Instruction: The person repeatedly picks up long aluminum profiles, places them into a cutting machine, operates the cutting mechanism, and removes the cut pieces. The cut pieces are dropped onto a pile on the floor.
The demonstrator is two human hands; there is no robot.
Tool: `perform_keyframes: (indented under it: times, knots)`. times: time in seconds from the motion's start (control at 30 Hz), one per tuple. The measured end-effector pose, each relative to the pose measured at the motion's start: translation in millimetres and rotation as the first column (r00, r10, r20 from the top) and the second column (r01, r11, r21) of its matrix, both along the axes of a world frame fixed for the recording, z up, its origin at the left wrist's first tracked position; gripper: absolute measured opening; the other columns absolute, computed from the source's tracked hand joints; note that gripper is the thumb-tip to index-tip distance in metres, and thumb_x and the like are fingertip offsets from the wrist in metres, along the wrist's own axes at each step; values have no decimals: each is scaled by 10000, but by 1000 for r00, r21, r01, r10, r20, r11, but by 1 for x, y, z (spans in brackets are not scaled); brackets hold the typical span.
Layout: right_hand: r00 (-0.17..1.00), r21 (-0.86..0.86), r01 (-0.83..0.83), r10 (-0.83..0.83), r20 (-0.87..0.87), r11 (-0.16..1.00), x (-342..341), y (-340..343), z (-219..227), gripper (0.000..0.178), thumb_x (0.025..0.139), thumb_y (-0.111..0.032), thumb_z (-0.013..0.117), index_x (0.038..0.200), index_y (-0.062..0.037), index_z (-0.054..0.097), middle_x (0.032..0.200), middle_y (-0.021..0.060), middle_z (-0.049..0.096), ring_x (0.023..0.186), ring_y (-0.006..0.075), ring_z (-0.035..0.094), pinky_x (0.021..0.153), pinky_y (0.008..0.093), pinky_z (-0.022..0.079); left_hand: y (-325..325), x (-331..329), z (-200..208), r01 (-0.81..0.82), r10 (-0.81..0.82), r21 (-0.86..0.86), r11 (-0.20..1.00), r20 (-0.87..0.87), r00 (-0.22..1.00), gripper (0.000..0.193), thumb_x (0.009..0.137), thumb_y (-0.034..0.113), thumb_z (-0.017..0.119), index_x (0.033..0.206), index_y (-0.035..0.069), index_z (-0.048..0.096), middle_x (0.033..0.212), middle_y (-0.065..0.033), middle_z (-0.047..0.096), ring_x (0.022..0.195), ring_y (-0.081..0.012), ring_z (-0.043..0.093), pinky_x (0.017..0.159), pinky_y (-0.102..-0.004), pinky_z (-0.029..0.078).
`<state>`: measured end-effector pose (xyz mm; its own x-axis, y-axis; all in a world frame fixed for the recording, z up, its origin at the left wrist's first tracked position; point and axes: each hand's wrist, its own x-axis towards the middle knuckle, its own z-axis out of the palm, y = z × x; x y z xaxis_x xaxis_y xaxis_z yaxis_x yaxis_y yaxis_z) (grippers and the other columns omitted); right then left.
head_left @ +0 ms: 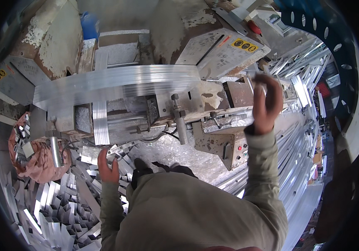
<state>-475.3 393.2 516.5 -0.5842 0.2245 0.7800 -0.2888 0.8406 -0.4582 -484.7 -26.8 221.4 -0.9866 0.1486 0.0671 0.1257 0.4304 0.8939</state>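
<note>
A row of long silver aluminium profiles (pixel 121 85) lies across the bed of a double-headed cutting machine. Under them a narrow ribbed aluminium strip (pixel 101 122) runs toward me over the front edge. Close to that strip's near end is my left hand (pixel 108 167), its thumb and fingers apart and nothing in it. My right hand (pixel 266 104) is raised by the right end of the machine bed. Its fingers are curved, with a gap between them, slightly blurred, and no held thing shows. Two metal clamp cylinders (pixel 180 125) stand along the machine's front.
Worn machine housings (pixel 223 52) with warning labels stand at the back. A control box (pixel 229 150) with buttons juts out at front right. Cut aluminium pieces (pixel 62 209) pile up at lower left beside a pinkish sack (pixel 45 165). Long profiles (pixel 288 154) are stacked on the right.
</note>
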Motion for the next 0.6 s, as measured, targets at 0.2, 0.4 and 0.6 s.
perform_keyframes:
  times: [0.2,0.4,0.6]
  knots:
    - [964,-109,259,-251,84,960,-124,171,35,384,873,-242,660,1095,69,616,1061,156,661,977,221,612,872,317,456,-2,44,-27,55,-51,-102,993,46,998,486,846,84,603,1302,-15,467,1280,-229,505,1204,-394,477,1022,-443,387]
    - [809,77,469,-463,363,880,-216,272,44,856,745,-560,696,1218,136,540,1185,277,603,1104,361,582,943,371,430,10,85,-17,-72,91,-177,982,97,991,466,851,95,609,1285,-14,479,1264,-223,518,1166,-386,506,991,-430,418]
    - [755,102,494,-484,441,864,-219,338,31,568,745,-447,741,1049,30,682,1034,137,675,908,193,609,775,316,474,28,93,-3,-154,164,-101,983,103,981,415,852,52,593,1248,-24,496,1215,-221,535,1078,-370,558,917,-409,469]
